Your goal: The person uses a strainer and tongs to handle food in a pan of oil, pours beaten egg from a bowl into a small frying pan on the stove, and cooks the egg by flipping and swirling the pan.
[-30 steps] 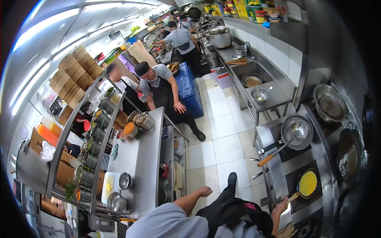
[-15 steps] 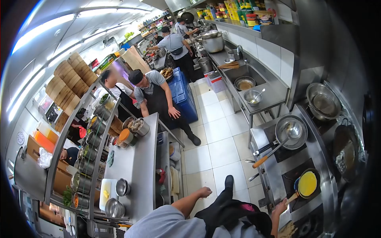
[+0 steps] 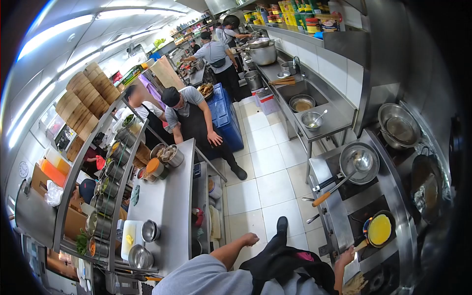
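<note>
My right hand (image 3: 345, 256) is wrapped round the wooden handle (image 3: 361, 245) of a small dark frying pan. The pan sits level on a burner, and a round yellow egg layer (image 3: 379, 230) covers most of its base. Blue and orange flame shows at the pan's left edge. My left hand (image 3: 250, 239) hangs over the tiled floor with its fingers curled in, and nothing shows in it. It touches no object.
A wok (image 3: 359, 163) with a wooden-handled ladle (image 3: 339, 190) rests on the burner beyond the pan. The steel worktop (image 3: 169, 211) at left carries bowls and a cutting board (image 3: 129, 238). A co-worker (image 3: 189, 115) leans at its far end. Others stand farther back.
Over the last second the view has shifted slightly. My right hand stays on the pan handle, and more flame shows beside the pan. The co-worker in white at left has turned their head.
</note>
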A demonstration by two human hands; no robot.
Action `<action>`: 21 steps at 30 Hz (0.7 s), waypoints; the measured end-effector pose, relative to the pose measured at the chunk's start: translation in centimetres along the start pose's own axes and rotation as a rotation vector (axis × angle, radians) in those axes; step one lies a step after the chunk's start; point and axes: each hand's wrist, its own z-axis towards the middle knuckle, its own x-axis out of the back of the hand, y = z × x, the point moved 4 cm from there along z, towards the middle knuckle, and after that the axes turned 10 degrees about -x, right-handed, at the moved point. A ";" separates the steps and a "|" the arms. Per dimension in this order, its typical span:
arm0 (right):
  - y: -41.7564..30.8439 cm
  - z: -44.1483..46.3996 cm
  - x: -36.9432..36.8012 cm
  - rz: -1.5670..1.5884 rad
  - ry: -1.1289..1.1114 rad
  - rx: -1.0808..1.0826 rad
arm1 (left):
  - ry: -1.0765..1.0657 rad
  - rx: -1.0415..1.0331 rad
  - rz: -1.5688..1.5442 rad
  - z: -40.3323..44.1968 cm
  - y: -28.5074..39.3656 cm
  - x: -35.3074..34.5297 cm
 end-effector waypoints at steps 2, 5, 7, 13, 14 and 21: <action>0.3 0.4 0.4 0.013 -0.007 0.011 | -0.009 -0.005 -0.006 0.2 -0.2 -0.3; -0.2 -0.4 0.3 -0.032 0.007 0.016 | -0.019 0.005 -0.030 -0.1 0.1 -0.2; -0.2 -0.7 0.4 -0.025 0.012 -0.017 | -0.017 -0.023 -0.005 -0.2 0.3 -0.2; 0.5 -0.3 0.5 0.013 0.004 -0.013 | 0.002 -0.049 -0.003 -0.6 0.9 -0.1; 0.6 -0.2 0.6 0.011 0.007 -0.012 | -0.001 -0.049 -0.005 -0.5 0.9 -0.1; -0.2 -1.4 0.1 -0.140 0.040 0.127 | -0.019 0.004 -0.052 0.5 -2.1 -0.6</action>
